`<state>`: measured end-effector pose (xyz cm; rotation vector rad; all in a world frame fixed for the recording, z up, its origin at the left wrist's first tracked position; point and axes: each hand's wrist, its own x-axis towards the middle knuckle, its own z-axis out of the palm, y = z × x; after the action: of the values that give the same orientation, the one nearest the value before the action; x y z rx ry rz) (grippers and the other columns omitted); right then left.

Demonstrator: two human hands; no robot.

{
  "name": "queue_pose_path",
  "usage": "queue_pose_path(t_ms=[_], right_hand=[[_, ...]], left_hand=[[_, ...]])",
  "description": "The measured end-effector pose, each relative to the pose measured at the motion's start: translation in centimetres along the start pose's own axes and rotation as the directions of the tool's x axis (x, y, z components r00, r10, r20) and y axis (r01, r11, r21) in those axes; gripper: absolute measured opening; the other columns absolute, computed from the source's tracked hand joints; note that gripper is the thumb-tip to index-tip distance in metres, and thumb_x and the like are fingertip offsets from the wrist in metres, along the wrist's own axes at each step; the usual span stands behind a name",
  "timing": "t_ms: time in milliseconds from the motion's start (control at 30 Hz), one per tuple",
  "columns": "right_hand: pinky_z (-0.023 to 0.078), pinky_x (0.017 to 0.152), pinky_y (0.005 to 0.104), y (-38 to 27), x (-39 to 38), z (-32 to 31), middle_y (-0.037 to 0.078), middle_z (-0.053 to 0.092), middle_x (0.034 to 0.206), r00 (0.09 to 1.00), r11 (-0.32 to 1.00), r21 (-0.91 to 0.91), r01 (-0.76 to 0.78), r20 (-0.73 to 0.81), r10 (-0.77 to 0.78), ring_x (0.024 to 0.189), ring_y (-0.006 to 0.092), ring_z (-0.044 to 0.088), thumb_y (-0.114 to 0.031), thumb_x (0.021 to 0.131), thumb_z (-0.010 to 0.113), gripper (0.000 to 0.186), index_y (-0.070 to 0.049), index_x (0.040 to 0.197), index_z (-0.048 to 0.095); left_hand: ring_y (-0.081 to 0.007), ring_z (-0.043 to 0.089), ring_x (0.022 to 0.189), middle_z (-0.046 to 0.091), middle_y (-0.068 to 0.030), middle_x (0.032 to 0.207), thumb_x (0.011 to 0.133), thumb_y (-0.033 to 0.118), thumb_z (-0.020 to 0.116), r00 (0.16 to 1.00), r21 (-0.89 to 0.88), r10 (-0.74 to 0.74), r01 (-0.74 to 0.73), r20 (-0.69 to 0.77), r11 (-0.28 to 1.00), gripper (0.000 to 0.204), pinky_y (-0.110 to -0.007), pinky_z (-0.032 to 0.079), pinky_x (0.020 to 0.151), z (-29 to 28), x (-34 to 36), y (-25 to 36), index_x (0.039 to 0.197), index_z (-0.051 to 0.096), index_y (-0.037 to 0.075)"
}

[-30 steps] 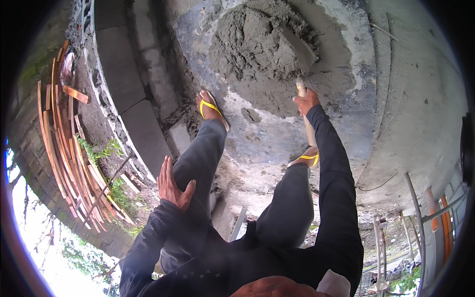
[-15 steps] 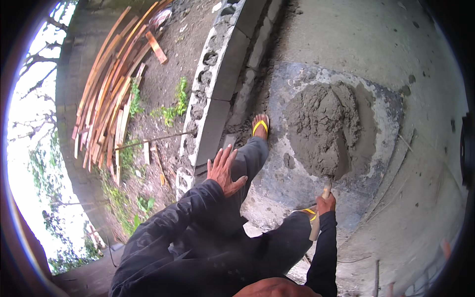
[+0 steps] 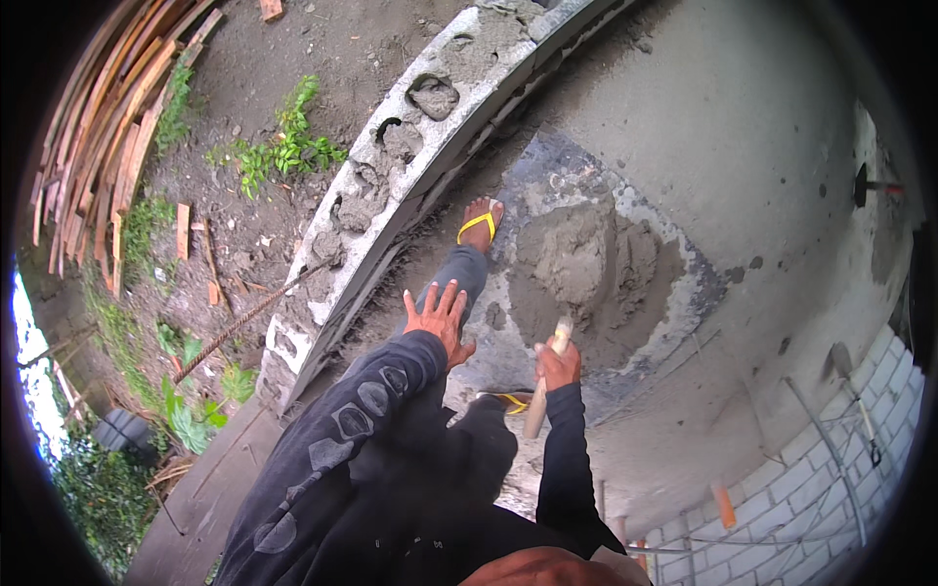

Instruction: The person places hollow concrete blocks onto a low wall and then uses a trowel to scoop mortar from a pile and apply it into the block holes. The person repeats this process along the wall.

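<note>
A grey heap of wet mortar (image 3: 640, 269) lies on a flat, mortar-smeared sheet (image 3: 540, 161) on the floor. My right hand (image 3: 559, 366) is closed round the pale wooden handle of a trowel (image 3: 535, 415), at the near edge of the heap. Mortar hides the trowel's blade, and a lump rises just beyond the handle. Fingers spread, my left hand (image 3: 440, 317) holds nothing; it is over my left leg near the knee. My foot in a yellow-strapped sandal (image 3: 479, 227) stands between the heap and the block wall.
A low hollow-block wall (image 3: 430, 190) with mortar in its cells runs along the left. A rusty bar (image 3: 239, 327) sticks out from it. Beyond are plants (image 3: 283, 146) and stacked wooden planks (image 3: 98, 137). A white block wall (image 3: 791, 508) and a shovel (image 3: 865, 425) are at lower right.
The view has turned, bringing the block wall closer and the right-hand wall into sight. My right hand has shifted left with the trowel across the heap's near side. My left hand stays spread.
</note>
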<state>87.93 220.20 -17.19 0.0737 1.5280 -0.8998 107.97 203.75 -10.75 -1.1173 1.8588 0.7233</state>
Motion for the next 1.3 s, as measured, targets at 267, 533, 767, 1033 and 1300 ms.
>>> queue_pose_path(t_ms=[267,533,767,1033,1300], right_hand=[[0.043,0.042,0.0279,-24.0,10.2,14.5,0.002,0.049,0.065,0.974,0.976,0.041,0.214,0.06,-0.216,0.046,0.01,0.046,-0.011,0.086,0.064,0.017,-0.008,0.088,0.047],[0.046,0.044,0.0305,-40.6,18.5,26.5,0.009,0.055,0.069,0.909,0.936,-0.015,0.352,-0.232,-0.346,0.051,0.0167,0.054,-0.008,0.084,0.065,0.014,0.001,0.085,0.055],[0.053,0.046,0.0345,-39.3,16.8,33.0,0.02,0.057,0.083,0.879,0.94,-0.073,0.335,-0.336,-0.339,0.057,0.0213,0.06,-0.004,0.087,0.058,0.046,0.016,0.12,0.033],[0.052,0.044,0.0325,-39.3,12.5,32.3,0.013,0.056,0.084,0.92,0.972,-0.075,0.221,-0.314,-0.233,0.055,0.0166,0.055,-0.004,0.087,0.062,0.043,0.002,0.121,0.037],[0.051,0.075,0.0489,-37.0,11.6,21.0,0.029,0.064,0.099,0.671,0.298,-0.918,0.262,-0.049,-0.739,0.085,0.0444,0.065,-0.026,0.093,0.062,0.057,0.004,0.135,0.038]], left_hand=[[-0.0322,0.011,0.15,0.015,-0.0067,0.162,0.081,0.059,0.059,0.998,-0.158,-0.002,0.012,0.06,0.987,0.092,-0.074,0.009,0.11,-4.2,2.7,-2.2,0.153,0.027,0.013],[-0.0319,0.013,0.149,0.014,-0.0059,0.162,0.082,0.06,0.057,0.994,-0.255,-0.012,0.04,0.109,0.966,0.092,-0.073,0.009,0.11,-7.2,4.7,-4.0,0.154,0.026,0.012],[-0.0321,0.011,0.15,0.013,-0.0068,0.163,0.084,0.06,0.053,0.986,-0.265,0.009,0.036,0.168,0.963,0.09,-0.071,0.009,0.112,-9.1,6.1,-4.8,0.154,0.026,0.01],[-0.0322,0.013,0.149,0.016,-0.0073,0.162,0.084,0.06,0.054,0.979,-0.258,0.019,0.035,0.204,0.965,0.089,-0.072,0.01,0.111,-9.9,7.2,-5.7,0.153,0.027,0.011],[-0.0307,0.013,0.149,0.015,-0.0056,0.162,0.082,0.059,0.058,0.98,-0.311,0.006,0.057,0.2,0.949,0.091,-0.07,0.01,0.112,-10.1,7.5,-5.9,0.153,0.028,0.011]])
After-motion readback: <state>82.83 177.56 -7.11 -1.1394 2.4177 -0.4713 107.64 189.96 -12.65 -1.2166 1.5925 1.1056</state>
